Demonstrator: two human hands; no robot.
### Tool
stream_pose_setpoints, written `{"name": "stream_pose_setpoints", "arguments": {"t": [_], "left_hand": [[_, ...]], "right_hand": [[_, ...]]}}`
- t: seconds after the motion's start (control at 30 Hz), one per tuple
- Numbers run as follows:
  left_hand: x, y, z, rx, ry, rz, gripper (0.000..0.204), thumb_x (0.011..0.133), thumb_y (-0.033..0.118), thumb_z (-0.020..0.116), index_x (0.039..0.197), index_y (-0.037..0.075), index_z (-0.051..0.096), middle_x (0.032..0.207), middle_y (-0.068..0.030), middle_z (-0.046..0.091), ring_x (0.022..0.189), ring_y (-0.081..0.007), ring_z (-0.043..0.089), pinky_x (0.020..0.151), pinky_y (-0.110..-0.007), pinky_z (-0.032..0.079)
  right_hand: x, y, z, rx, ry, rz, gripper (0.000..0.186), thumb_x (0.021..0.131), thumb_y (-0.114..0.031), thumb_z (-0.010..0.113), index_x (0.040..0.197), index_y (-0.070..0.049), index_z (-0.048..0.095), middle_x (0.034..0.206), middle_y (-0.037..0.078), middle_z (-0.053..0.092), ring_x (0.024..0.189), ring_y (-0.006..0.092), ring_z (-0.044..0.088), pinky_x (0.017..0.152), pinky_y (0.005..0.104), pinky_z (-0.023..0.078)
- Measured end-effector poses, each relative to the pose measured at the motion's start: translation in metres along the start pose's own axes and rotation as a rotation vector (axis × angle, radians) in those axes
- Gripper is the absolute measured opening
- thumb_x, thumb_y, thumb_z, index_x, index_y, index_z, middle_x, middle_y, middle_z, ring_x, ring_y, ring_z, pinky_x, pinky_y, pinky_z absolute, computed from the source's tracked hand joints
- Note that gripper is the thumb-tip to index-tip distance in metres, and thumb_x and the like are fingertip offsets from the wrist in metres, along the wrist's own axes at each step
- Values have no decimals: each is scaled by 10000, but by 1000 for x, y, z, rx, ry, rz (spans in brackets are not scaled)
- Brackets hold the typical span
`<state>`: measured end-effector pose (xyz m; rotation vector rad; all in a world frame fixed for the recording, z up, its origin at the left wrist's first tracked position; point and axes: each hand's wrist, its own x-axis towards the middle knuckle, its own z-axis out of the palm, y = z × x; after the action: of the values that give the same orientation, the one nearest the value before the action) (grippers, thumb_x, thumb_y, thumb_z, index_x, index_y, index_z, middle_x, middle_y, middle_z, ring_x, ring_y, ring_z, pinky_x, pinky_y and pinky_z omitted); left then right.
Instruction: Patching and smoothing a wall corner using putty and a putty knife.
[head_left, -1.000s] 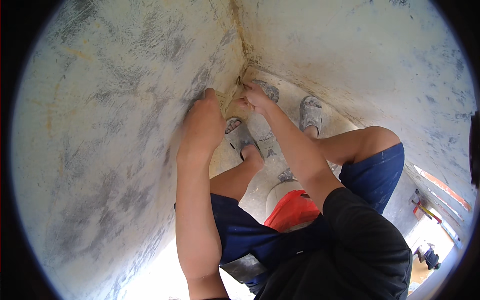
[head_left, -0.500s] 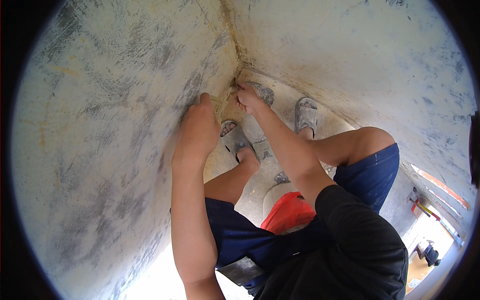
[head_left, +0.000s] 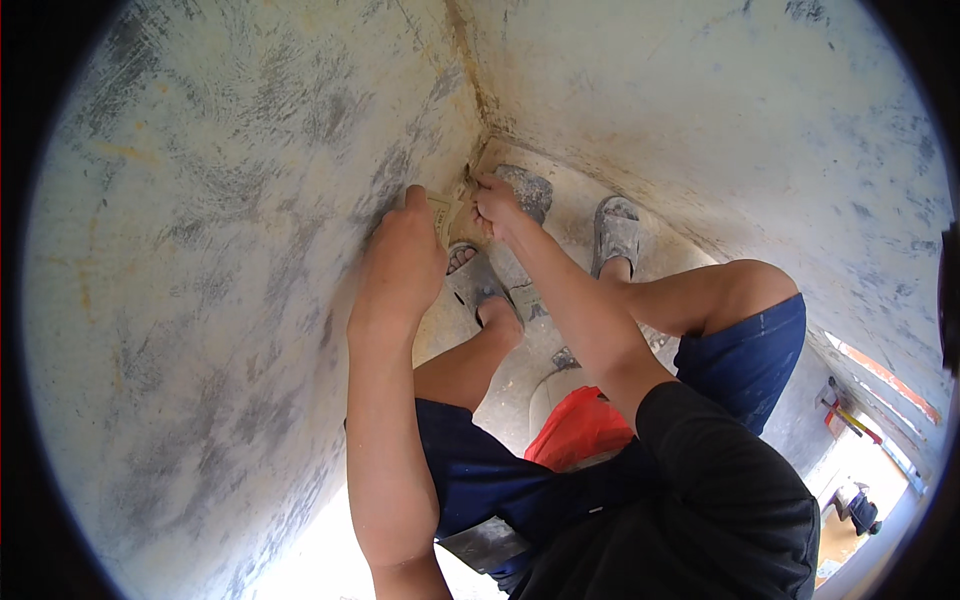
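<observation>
My left hand (head_left: 400, 262) lies flat against the smeared grey-white wall (head_left: 230, 260) on the left, just beside the inner corner (head_left: 478, 90). Its fingertips hold a small beige sheet of paper (head_left: 446, 216) against the plaster. My right hand (head_left: 496, 205) reaches in from the right and pinches the sheet's far edge right at the corner seam. The two hands are a few centimetres apart with the sheet between them.
Below are my feet in grey sandals (head_left: 616, 232) on a dusty floor, my bare knees and blue shorts (head_left: 745, 360). A red bag (head_left: 580, 428) sits in a white bucket (head_left: 545, 392) between my legs. A flat metal blade (head_left: 487, 545) shows near my waist. The right wall (head_left: 720, 120) closes the corner.
Both hands stay at the wall corner, almost unmoved. The beige sheet now shows more plainly between them, and my right fingers have closed in on its edge.
</observation>
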<state>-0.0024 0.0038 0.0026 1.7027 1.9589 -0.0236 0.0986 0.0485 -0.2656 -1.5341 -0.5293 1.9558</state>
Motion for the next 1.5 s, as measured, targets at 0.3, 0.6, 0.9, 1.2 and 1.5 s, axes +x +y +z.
{"name": "stream_pose_setpoints", "arguments": {"t": [0.3,0.6,0.9,1.2,1.5], "left_hand": [[2,3,1,34,20,41,233,855,-36,529,1084,-69,504,917,-339,658,928,-490,645,817,-550,515],[6,7,0,-24,-34,-6,210,993,89,453,1128,-57,521,947,-357,634,967,-514,603,828,-578,454],[3,3,-3,12,20,48,218,857,-38,541,1068,-72,498,922,-342,654,950,-492,641,820,-550,517],[-1,5,-3,38,12,12,243,861,-37,550,1097,-72,506,931,-343,660,952,-476,654,827,-534,521],[-2,4,-6,40,-4,8,258,853,-38,555,1100,-82,497,924,-344,658,936,-481,655,826,-536,519]], "right_hand": [[17,1,1,17,23,86,483,898,55,464,1368,-39,518,723,112,563,492,175,531,378,327,402],[42,-8,-11,88,46,174,371,899,31,434,1228,-35,592,648,104,552,451,184,513,350,345,369],[32,-6,5,32,195,78,191,982,-104,508,1003,0,667,597,152,594,386,221,512,329,389,334],[18,-4,6,3,108,29,365,889,35,410,1170,-37,631,631,130,566,414,185,493,322,349,347],[22,-6,11,-59,42,6,200,895,20,425,932,-22,617,605,130,558,395,205,480,305,369,333]]}}
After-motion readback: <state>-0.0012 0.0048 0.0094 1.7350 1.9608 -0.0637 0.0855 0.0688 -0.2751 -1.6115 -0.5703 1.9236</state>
